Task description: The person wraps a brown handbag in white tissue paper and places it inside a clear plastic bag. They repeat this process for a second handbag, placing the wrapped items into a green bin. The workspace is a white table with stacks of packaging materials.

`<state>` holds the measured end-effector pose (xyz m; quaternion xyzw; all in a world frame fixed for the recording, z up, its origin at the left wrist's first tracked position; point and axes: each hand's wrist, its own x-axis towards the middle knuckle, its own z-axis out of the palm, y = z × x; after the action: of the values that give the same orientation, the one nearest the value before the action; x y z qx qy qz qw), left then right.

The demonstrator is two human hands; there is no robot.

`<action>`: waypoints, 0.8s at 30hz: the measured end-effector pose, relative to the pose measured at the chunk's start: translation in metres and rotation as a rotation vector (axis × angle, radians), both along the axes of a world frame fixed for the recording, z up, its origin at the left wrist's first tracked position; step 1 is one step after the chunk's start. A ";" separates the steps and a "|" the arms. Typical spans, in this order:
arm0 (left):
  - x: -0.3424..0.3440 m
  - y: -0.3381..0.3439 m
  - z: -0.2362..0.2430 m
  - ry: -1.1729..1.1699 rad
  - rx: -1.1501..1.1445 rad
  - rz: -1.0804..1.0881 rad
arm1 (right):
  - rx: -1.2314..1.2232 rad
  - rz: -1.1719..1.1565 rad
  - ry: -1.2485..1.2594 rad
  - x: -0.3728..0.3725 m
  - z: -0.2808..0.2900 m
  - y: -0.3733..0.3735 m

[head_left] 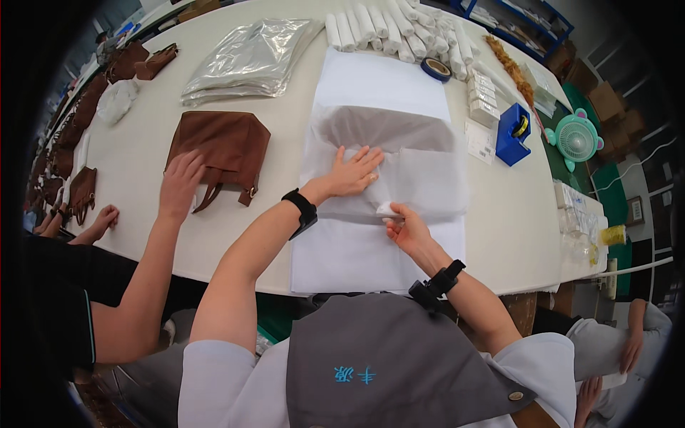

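A sheet of thin white tissue paper lies in front of me, with its far edge bowed up. It rests over larger, smoother white sheets. My left hand is pressed flat on the tissue paper, fingers spread. Closer to me, my right hand pinches a crumpled bit of the tissue at its near edge. Black bands circle both wrists. To the left, a brown handbag lies on the table, and a co-worker's hand is at its left side.
Clear plastic bags are stacked at the far left. White paper rolls pile up at the back beside a roll of dark tape. On the right stand a blue tape dispenser and a green fan. More brown bags line the left.
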<state>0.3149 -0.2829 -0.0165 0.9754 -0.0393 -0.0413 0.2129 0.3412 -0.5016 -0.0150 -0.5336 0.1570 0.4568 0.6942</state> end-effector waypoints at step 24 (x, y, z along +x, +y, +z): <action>-0.119 -0.014 0.032 0.054 0.046 0.452 | -0.641 0.406 -1.547 0.075 0.003 -0.101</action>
<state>0.1964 -0.2967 0.0153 0.9625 0.1870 -0.0193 0.1955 0.4157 -0.6022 -0.0119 -0.8828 -0.3370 0.0138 0.3270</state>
